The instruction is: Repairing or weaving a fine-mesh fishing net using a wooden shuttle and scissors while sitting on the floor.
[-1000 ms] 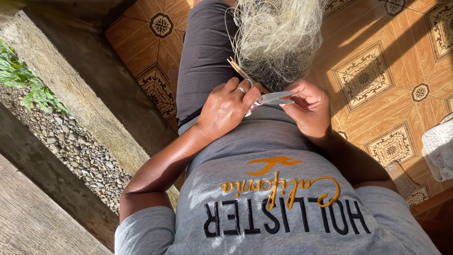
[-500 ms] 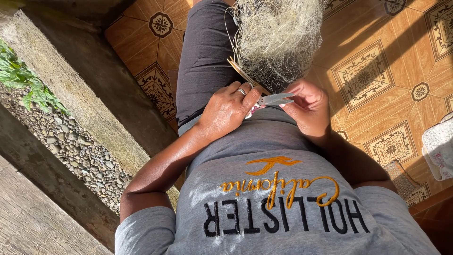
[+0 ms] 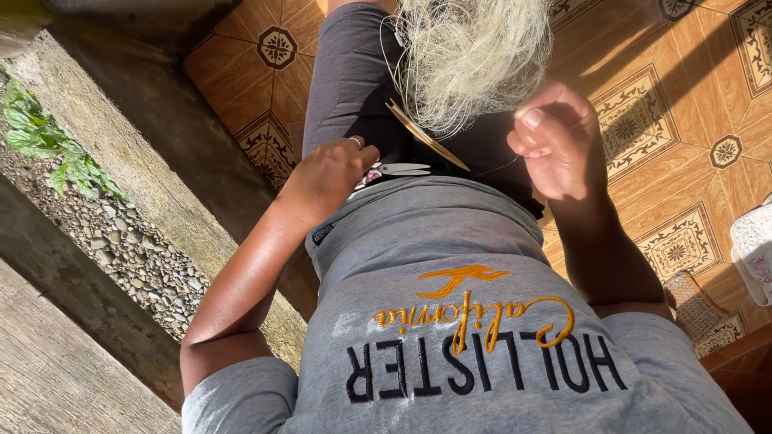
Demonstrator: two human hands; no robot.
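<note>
- Setting: patterned orange floor tiles under the seated person, a concrete ledge along the left side, and beyond it a gravel strip with a few green plants. Hard sunlight with deep shadows.
- The lap carries everything: dark shorts and the hem of a grey shirt.
- A pale fibre bundle sits at the far end of the lap, toward the knees. It is a loose, tangled mass with stray strands hanging off its edges.
- Handling, as a judgement: very light, soft and limp, with no stiffness. It would snag and tangle easily. Better to pinch a few strands and draw them out than to grab the whole clump.
- A thin tan stick lies under the bundle's near edge. Its long axis is diagonal, from far-left to near-right across the lap.
- Small scissors lie at the shirt hem in the lap's middle, long axis roughly left-right, blades pointing right.
- Left hand: curled over the handle end of the scissors, ring on one finger. I cannot tell whether it actually grips them.
- Right hand: raised above the lap's right side and clenched into a loose fist. A fine strand seems to run from it toward the lap, but it is too thin to confirm.
</note>
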